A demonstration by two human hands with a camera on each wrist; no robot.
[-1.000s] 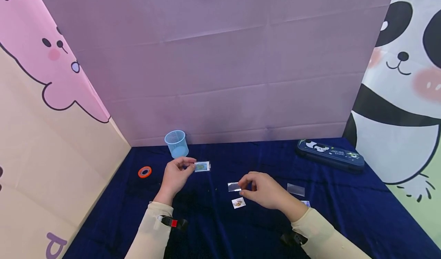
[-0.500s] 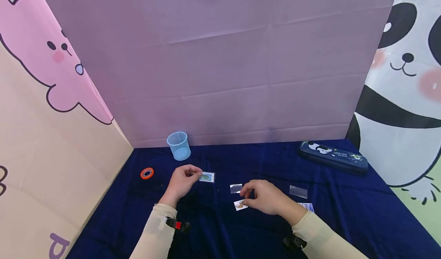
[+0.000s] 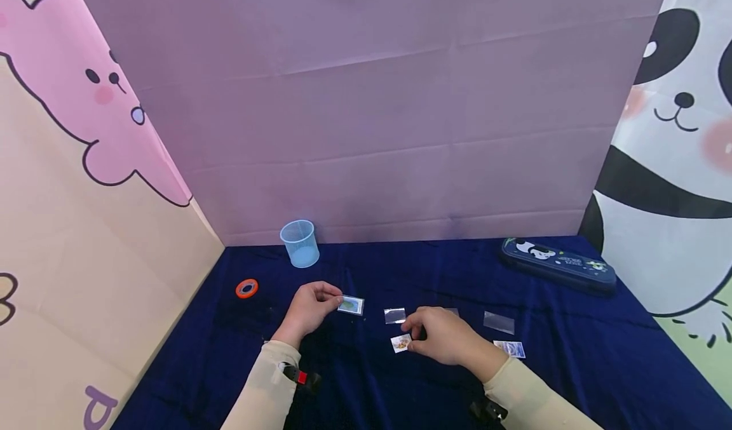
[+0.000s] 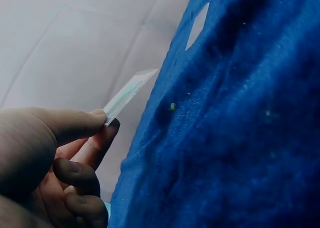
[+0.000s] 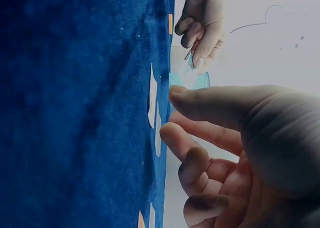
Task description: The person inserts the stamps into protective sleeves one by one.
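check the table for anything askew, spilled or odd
A tiny green speck shows on the blue cloth in the left wrist view, perhaps stray debris, too small to identify. The small white picture card by the right hand lies slightly crooked to the clear film beyond it. No damage stands out.

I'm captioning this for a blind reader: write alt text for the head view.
A person's left hand pinches a small picture card above a dark blue cloth, while the right hand hovers beside a loose card. Behind are a light blue basket and a panda-printed case.
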